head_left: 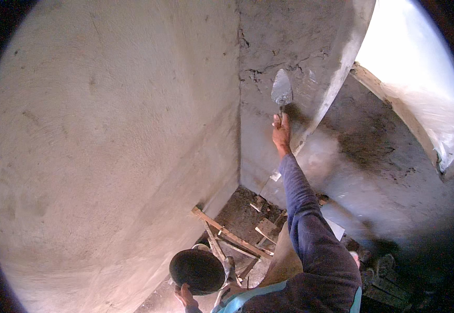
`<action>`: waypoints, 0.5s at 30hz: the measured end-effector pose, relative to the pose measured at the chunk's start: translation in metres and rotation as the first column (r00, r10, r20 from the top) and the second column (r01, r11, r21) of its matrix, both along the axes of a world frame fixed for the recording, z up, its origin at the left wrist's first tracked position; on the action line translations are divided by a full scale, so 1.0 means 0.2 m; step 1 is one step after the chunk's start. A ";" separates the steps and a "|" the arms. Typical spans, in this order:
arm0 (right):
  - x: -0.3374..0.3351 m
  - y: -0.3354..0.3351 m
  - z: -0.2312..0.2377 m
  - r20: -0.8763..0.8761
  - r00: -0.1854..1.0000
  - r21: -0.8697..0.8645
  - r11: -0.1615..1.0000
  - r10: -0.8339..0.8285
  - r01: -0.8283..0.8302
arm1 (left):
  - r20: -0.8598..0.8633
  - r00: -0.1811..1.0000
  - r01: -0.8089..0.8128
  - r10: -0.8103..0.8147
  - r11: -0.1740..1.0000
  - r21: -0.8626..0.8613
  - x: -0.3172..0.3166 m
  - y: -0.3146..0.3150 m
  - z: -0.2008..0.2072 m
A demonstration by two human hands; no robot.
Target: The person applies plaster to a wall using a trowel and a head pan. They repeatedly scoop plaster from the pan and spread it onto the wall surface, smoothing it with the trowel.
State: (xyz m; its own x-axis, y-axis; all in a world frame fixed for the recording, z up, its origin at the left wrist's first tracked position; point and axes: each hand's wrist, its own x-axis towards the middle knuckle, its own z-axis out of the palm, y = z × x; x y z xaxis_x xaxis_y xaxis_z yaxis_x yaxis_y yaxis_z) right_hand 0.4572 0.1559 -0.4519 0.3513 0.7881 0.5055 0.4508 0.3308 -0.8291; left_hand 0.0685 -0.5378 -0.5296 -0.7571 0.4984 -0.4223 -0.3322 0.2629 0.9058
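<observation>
My right hand, arm stretched far up and forward, is closed around the handle of a pointed trowel. The trowel's grey metal blade points upward against or just in front of the rough grey wall; I cannot tell whether it touches. Cracks and broken patches run across the wall close to the blade. Low down on the left, my left hand grips the rim of a round black bowl. The inside of the bowl is too dark to show what it holds.
A broad plastered wall fills the left side and meets the grey wall in a corner. Below stands a wooden frame amid rubble on the floor. A bright opening with a rough edge lies at the upper right.
</observation>
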 end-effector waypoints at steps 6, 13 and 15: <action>-0.12 -0.01 -0.16 0.294 0.955 -0.242 0.970 0.038 0.036 | 0.072 0.997 -0.029 0.024 0.997 0.069 0.03 -0.04 -0.02; -0.08 -0.21 -0.14 0.251 0.962 -0.045 0.991 -0.110 0.125 | 0.077 0.996 -0.046 0.047 0.999 -0.018 0.04 0.02 -0.03; -0.07 -0.22 -0.11 0.251 0.963 -0.092 0.988 -0.101 0.127 | 0.070 0.997 -0.031 0.031 1.000 -0.005 0.03 0.03 -0.03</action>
State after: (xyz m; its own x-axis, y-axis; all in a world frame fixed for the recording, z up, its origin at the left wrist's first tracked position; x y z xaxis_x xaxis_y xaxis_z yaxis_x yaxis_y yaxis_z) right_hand 0.4431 0.1120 -0.4730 0.3182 0.8040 0.5023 0.6737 0.1810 -0.7165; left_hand 0.0752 -0.5313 -0.5354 -0.7407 0.4735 -0.4765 -0.4024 0.2552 0.8792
